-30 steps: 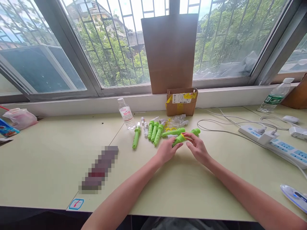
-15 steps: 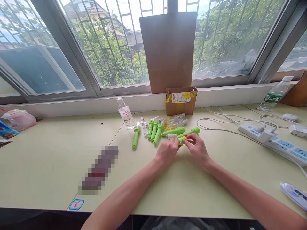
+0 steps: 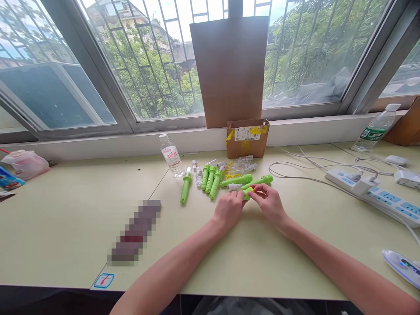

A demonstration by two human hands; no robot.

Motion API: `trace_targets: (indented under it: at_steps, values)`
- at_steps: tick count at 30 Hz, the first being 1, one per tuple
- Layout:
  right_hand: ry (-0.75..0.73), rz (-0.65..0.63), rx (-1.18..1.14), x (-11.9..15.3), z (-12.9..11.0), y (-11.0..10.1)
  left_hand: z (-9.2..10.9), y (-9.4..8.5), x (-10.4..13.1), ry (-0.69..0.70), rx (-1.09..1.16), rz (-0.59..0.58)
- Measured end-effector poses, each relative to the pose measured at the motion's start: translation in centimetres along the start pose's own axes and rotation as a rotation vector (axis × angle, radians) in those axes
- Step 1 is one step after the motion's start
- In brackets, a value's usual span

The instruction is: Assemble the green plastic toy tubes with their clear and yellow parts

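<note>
My left hand is closed around a green plastic tube, much of it hidden by my fingers. At the tube's end, my right hand pinches a small yellow ring. Just beyond my hands lie more green tubes, one pointing sideways and another to its right. Several others, such as this green tube, lie further left, and a single green tube with a clear top lies apart. A white-ended clear piece rests near my left fingers.
Clear plastic parts and yellow rings lie before a small cardboard box. A water bottle stands left of them. Cables and a power strip occupy the right side. A blurred-out dark object lies at left.
Both hands stay in nearly the same place, with the green tube and yellow ring held between them. My right fingers have shifted very slightly at the tube's end.
</note>
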State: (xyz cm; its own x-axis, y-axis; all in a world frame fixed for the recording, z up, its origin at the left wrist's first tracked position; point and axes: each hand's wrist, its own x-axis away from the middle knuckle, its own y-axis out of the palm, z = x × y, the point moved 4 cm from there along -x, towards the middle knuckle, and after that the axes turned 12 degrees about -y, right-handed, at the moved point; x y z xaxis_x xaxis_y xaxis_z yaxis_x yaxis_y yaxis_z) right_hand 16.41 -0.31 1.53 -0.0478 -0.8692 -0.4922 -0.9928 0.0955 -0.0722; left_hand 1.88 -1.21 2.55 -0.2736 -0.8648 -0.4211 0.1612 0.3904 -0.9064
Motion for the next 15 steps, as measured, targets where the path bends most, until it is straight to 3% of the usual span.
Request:
trace_targets:
  at_steps: [11,15]
  values:
    - [-0.072,-0.08,0.016,-0.4,-0.7,0.2,-1.5,-0.6,-0.9,-0.26,0.644,-0.218]
    - [-0.06,-0.099,-0.002,-0.4,-0.6,0.3,-1.7,-0.5,-1.0,-0.367,0.963,-0.411]
